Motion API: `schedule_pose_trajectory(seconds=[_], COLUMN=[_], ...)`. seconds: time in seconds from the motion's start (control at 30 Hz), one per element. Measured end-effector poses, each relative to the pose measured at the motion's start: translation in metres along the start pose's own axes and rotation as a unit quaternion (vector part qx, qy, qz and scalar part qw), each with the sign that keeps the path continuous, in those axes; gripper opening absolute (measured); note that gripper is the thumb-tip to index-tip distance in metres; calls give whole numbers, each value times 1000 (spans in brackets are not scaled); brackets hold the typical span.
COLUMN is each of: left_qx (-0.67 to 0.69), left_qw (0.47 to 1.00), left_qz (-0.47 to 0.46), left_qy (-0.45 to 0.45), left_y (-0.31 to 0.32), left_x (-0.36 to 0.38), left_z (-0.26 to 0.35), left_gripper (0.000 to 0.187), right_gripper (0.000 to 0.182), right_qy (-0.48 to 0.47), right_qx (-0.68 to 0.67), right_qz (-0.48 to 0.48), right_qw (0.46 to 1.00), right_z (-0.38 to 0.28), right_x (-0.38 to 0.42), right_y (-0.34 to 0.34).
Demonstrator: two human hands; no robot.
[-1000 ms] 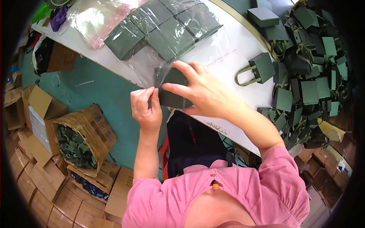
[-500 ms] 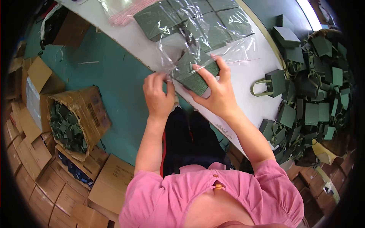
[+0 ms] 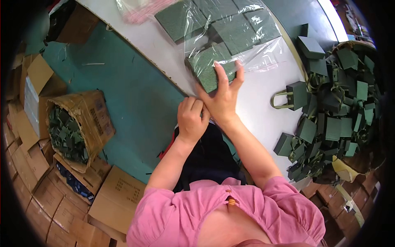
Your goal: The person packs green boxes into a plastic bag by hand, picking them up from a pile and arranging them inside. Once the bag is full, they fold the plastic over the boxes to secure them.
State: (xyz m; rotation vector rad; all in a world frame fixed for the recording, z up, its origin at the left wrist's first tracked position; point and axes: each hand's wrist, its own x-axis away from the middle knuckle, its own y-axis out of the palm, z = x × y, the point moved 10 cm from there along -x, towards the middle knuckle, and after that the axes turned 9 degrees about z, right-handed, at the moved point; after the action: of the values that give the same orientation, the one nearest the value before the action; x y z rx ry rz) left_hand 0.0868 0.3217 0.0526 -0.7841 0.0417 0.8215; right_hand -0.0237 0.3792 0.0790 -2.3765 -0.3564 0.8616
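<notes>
My right hand [image 3: 225,91] grips a textured dark green box [image 3: 209,68], with the thumb on its near side and the fingers across its top and right side. This box lies at the near edge of a clear plastic bag [image 3: 263,55]; how far the film covers it is hard to tell. Several similar green boxes [image 3: 234,31] lie in rows under the film just beyond. My left hand [image 3: 191,117] is closed, fingers curled, beside my right wrist at the table edge. What it holds, if anything, is hidden.
On the white table [image 3: 257,119], a small green box with a ribbon handle [image 3: 297,95] stands to the right, beside a large heap of green boxes [image 3: 333,123]. A stack of pink-edged plastic bags [image 3: 144,10] lies at the back. Left on the floor are an open carton [image 3: 92,123] and stacked cartons.
My left hand has let go of the bag's edge and moved right and down, near my right wrist. My right hand has shifted slightly left and down, still on the green box.
</notes>
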Motion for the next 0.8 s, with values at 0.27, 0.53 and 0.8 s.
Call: schedule_pose_trajectory(seconds=[0.27,0.53,0.8], left_qx=[58,0,131], left_qw=[998,998,979], left_qz=[17,-6,-132], left_qy=[-28,-55,83], left_y=[-17,-53,0], left_x=[-1,14,-21], left_z=[-12,-39,77], left_gripper=[6,3,23], right_gripper=[65,27,33], right_qy=[-5,-103,72], right_qx=[-42,28,92], right_qz=[-30,-160,-94], right_qw=[999,981,989], right_z=[0,-23,113], right_x=[19,15,-54], right_y=[-24,29,-33])
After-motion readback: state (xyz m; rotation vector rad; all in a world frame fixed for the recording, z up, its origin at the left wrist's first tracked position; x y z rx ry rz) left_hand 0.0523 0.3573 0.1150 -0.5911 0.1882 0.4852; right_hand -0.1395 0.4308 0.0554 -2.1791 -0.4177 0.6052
